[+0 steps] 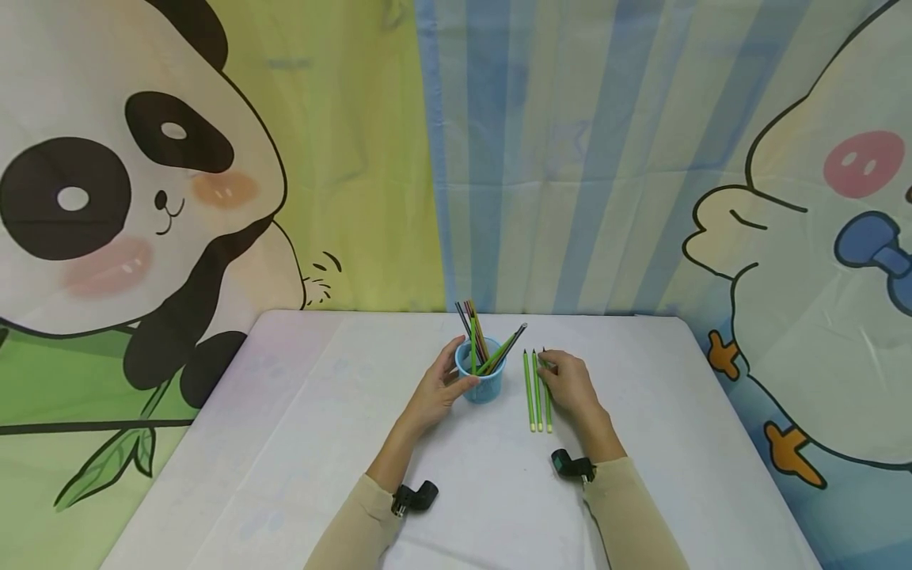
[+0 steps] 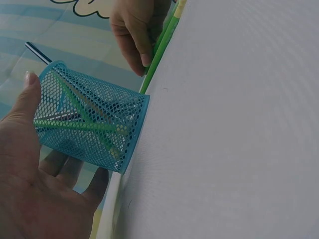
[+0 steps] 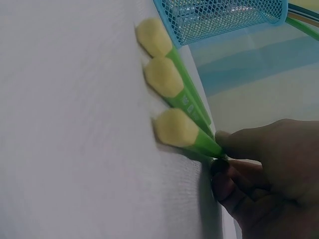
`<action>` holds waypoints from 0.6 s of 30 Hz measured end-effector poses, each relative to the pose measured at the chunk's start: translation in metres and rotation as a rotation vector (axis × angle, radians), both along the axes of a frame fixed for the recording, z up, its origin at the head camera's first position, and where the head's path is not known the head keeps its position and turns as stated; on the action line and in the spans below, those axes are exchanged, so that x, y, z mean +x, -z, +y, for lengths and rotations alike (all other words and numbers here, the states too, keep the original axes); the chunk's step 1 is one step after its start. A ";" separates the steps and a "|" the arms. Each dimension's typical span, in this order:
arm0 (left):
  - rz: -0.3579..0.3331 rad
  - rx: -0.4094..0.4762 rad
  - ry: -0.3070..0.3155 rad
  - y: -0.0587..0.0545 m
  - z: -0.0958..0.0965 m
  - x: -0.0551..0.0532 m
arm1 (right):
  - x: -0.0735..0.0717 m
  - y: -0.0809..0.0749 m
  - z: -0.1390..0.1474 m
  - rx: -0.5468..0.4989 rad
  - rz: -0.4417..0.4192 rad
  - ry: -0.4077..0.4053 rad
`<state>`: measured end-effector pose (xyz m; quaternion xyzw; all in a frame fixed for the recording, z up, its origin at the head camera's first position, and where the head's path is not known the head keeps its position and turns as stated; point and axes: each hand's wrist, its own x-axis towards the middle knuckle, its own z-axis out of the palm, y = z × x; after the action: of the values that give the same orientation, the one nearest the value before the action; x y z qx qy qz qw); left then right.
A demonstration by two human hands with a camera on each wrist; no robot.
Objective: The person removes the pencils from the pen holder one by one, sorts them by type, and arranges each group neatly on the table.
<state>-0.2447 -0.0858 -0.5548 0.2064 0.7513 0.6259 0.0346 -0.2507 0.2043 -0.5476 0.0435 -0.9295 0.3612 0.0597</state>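
My left hand holds a light-blue mesh pencil cup from its left side, thumb and fingers spread around the wall. Several pencils stand tilted in the cup, some green and some dark or striped. To the cup's right, three green pencils lie side by side on the table, their pale ends toward me. My right hand pinches the rightmost green pencil near its far end. In the right wrist view, thumb and fingertips meet on that pencil, with the other two green pencils beside it.
A white-covered table lies under everything, its far edge just behind the cup. Behind it hang a panda-print curtain and a blue striped one. Small black cameras are strapped to both wrists.
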 end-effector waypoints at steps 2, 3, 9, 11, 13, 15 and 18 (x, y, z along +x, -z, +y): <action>-0.004 -0.002 -0.003 0.000 0.000 0.000 | 0.000 0.001 -0.001 0.014 0.018 -0.004; -0.005 -0.003 -0.003 -0.001 0.000 0.000 | 0.000 0.002 -0.001 0.020 0.025 -0.008; -0.003 -0.006 -0.006 -0.003 0.000 0.001 | -0.001 0.001 0.000 0.029 0.041 -0.022; -0.004 -0.004 -0.006 -0.004 0.000 0.002 | -0.002 0.000 0.000 0.032 0.041 -0.026; -0.007 -0.003 -0.008 -0.004 0.000 0.002 | -0.002 0.000 -0.001 0.034 0.041 -0.030; -0.011 -0.003 -0.008 -0.004 0.000 0.002 | -0.002 0.000 -0.001 0.034 0.040 -0.030; -0.017 -0.004 -0.008 -0.004 0.000 0.003 | -0.002 0.000 -0.001 0.033 0.029 -0.027</action>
<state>-0.2419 -0.0855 -0.5510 0.1980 0.7531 0.6262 0.0387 -0.2526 0.2033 -0.5475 0.0621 -0.9338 0.3459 0.0675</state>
